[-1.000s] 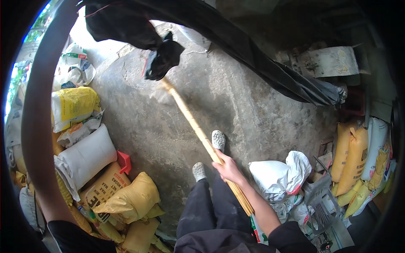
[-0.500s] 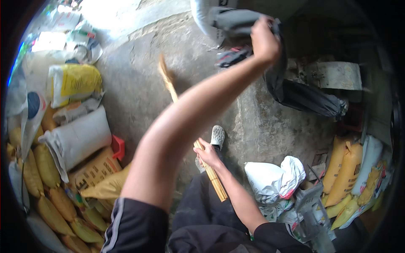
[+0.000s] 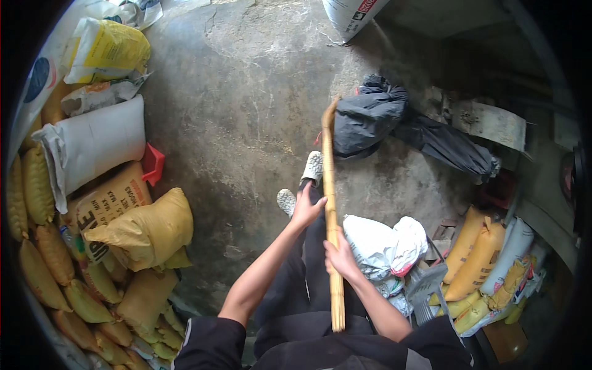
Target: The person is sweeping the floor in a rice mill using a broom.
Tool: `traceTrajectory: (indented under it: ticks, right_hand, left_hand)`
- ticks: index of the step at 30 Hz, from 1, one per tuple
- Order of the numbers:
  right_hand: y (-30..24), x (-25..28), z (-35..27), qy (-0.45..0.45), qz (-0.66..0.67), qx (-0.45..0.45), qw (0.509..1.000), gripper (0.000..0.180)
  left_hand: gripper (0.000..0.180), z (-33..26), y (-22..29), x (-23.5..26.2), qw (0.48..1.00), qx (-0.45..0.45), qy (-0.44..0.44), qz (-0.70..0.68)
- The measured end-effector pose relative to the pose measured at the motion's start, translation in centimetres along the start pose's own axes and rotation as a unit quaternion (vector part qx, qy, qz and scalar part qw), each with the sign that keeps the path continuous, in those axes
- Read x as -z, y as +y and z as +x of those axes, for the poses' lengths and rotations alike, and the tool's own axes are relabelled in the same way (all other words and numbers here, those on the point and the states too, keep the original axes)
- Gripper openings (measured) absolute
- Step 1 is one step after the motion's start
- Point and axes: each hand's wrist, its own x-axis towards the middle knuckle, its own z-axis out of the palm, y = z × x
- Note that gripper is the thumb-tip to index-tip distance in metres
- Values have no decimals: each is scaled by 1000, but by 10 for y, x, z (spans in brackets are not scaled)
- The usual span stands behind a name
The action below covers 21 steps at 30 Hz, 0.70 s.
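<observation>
A long yellow bamboo-like broom (image 3: 330,185) runs away from my body, its far tip bent and blurred beside a black plastic bag (image 3: 364,120). My right hand (image 3: 340,254) is closed round the handle about halfway along. To the left of the handle, my left hand (image 3: 306,208) has its fingers apart, the thumb beside or just touching the handle. The black bag lies crumpled on the floor, with a long black wrapped bundle (image 3: 447,148) behind it to the right.
Filled yellow sacks (image 3: 148,228), a white sack (image 3: 102,148) and a red plastic piece (image 3: 152,164) line the left side. White bags (image 3: 379,246) lie close on my right, with orange sacks (image 3: 472,259) farther out. Another white sack (image 3: 351,18) stands ahead on the concrete floor (image 3: 234,123).
My left hand has let go of the black bag, which now lies on the floor, and come back beside the broom. The broom has swung right, its far tip now by the bag.
</observation>
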Motion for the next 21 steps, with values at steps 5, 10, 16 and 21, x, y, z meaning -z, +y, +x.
traceTrajectory:
  ticks: [5, 10, 16, 21]
  right_hand:
    - [18, -65, 79, -124, 13, 96, 988, 64]
    - [-20, -84, 50, -155, 34, 107, 981, 57]
    - [28, -91, -90, -11, -67, 82, 994, 63]
    - [79, -93, -51, 0, 41, 10, 999, 54]
  left_hand:
    - [35, -10, -43, 25, 720, 207, -105, -654]
    - [47, -15, -5, 87, 777, 122, -21, -617]
    - [65, -136, 31, 76, 722, 165, -137, -658]
    - [55, -140, -33, 5, 709, 289, -140, -628]
